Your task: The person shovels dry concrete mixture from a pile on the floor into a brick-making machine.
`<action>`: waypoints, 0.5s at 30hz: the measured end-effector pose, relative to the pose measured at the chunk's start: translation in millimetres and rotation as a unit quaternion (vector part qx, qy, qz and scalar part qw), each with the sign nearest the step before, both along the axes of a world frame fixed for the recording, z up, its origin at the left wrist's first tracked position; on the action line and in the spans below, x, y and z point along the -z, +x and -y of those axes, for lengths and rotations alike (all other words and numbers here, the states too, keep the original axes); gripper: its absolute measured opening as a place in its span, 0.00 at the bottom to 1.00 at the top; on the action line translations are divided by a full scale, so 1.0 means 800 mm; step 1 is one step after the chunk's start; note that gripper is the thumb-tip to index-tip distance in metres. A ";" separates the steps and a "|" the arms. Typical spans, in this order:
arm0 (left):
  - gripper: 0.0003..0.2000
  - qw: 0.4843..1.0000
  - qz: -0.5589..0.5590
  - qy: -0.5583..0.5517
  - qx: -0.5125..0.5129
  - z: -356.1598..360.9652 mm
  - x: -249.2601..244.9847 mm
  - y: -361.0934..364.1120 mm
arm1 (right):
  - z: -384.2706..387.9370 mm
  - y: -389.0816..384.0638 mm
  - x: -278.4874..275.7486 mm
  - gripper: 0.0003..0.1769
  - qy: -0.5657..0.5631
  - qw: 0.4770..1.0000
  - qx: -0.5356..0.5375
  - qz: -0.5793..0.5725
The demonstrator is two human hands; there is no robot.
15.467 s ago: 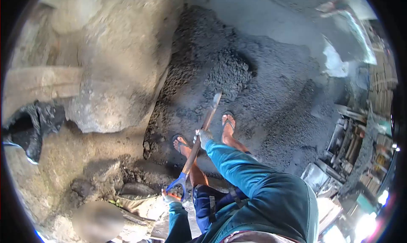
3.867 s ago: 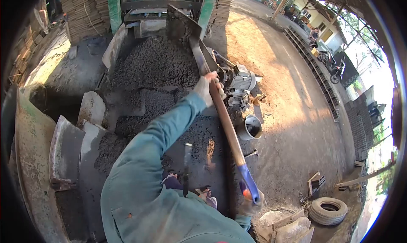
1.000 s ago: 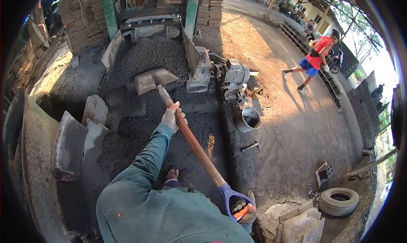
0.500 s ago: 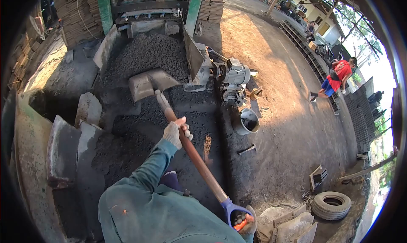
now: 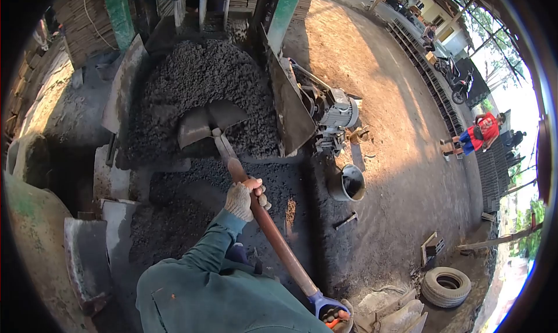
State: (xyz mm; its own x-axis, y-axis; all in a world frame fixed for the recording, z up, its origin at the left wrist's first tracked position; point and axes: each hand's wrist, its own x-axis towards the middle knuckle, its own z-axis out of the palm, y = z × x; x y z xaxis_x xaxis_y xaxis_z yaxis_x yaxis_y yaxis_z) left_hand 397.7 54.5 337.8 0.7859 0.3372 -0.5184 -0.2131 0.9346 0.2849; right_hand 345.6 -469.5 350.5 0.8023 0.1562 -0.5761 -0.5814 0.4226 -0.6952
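A shovel [image 5: 278,235] with a wooden shaft and a blue D-shaped grip runs from lower right to upper middle. My left hand [image 5: 245,198], in a fingerless knit glove, is closed round the upper shaft. At the far end, my right hand [image 5: 337,318] wraps the orange-and-blue handle, partly cut off by the frame's bottom. The metal blade [image 5: 213,122] lies against the near side of a heap of dark, crumbly material [image 5: 203,71]. Metal side plates [image 5: 288,103] flank that heap. More dark material [image 5: 160,205] covers the floor beneath the shaft.
To the right of the heap stand an electric motor [image 5: 342,109] and a bucket [image 5: 347,183]. A hammer [image 5: 346,221] lies on the ground near a tyre [image 5: 446,287]. A person in a red shirt [image 5: 480,133] is at far right. Concrete slabs [image 5: 87,257] stand at left.
The shovel blade has come onto the heap, now lying flatter against it. The view has shifted towards the heap, and the person in red has changed position at right. Both hands keep their hold.
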 end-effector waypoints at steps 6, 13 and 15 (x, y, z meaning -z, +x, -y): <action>0.09 0.999 -0.010 0.032 -0.021 -0.082 -0.009 0.034 | -0.070 0.015 -0.014 0.27 0.047 0.996 -0.051 0.052; 0.11 0.986 -0.014 0.156 -0.058 -0.230 -0.043 0.090 | -0.283 0.034 -0.091 0.32 0.086 0.991 -0.027 0.099; 0.11 0.979 -0.026 0.182 -0.083 -0.267 -0.055 0.104 | -0.333 0.042 -0.111 0.32 0.064 0.985 -0.041 0.154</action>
